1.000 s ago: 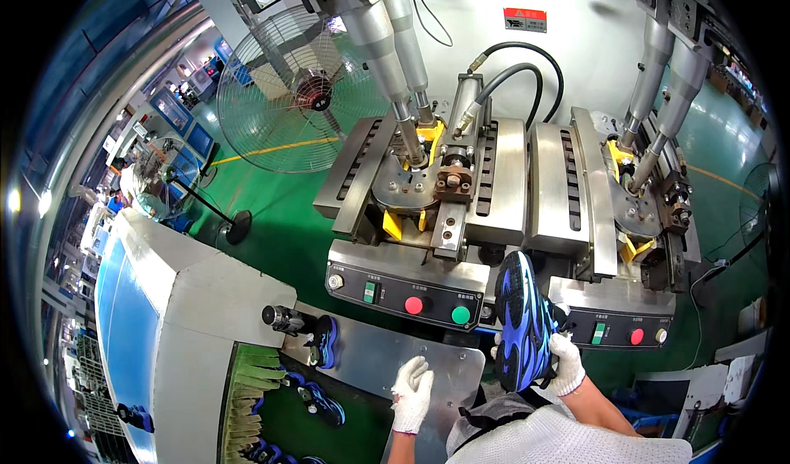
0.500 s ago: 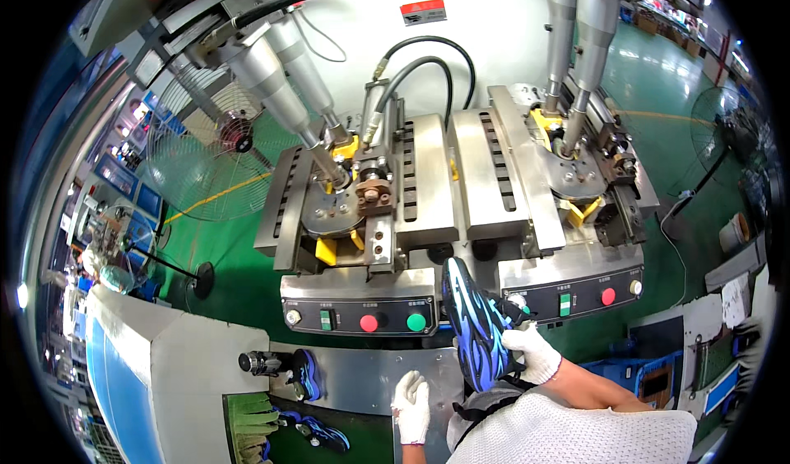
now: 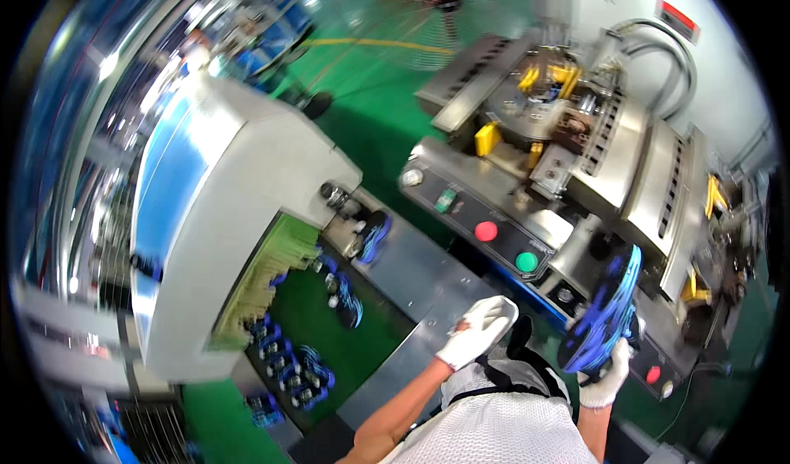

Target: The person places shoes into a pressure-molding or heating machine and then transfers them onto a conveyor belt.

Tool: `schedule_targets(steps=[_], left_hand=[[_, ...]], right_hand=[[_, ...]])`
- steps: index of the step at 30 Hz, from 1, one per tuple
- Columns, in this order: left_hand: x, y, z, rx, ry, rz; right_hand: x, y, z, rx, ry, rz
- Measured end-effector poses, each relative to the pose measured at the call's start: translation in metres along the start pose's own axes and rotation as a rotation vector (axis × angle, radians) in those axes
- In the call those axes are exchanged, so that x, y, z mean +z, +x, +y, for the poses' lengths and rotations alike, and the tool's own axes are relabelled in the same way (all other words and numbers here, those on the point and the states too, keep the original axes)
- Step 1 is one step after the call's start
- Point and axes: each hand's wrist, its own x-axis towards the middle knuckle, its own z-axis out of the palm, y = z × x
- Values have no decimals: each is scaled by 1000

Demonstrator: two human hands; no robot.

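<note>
My right hand [image 3: 607,378], in a white knit glove, grips a blue and black sports shoe [image 3: 607,312]. The shoe is held up, tilted, before the right part of the machine's front panel. Apart from it, my left hand [image 3: 481,330], gloved too, holds nothing I can see. Its fingers are stretched out together, above the edge of the metal ledge [image 3: 428,279]. At the far end of that ledge rests another blue and black shoe [image 3: 375,235], beside a black and silver fitting [image 3: 339,196].
Several matching shoes lie on the green belt [image 3: 370,349], some near a green bristle curtain [image 3: 267,287] hung from a grey-white housing [image 3: 247,167]. The metal press [image 3: 638,180] has a panel with a red button [image 3: 486,231] and a green button [image 3: 527,261]. A fan stands behind.
My view has swung left, showing more of the belt and housing. The shoe stays in my right hand and has tilted clockwise. My left hand now reaches farther forward.
</note>
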Motion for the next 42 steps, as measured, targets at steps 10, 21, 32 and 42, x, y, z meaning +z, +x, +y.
schedule_targets(steps=[10, 21, 32, 42], left_hand=[[-22, 27, 15, 286, 216, 127], [-71, 202, 164, 784, 714, 243], [-42, 439, 134, 356, 881, 170], [-25, 505, 176, 278, 895, 193]], right_hand=[[-9, 10, 0, -22, -94, -19], [-7, 45, -22, 71, 59, 96], [-44, 56, -29, 180, -104, 401], [-50, 62, -40, 210, -224, 558]])
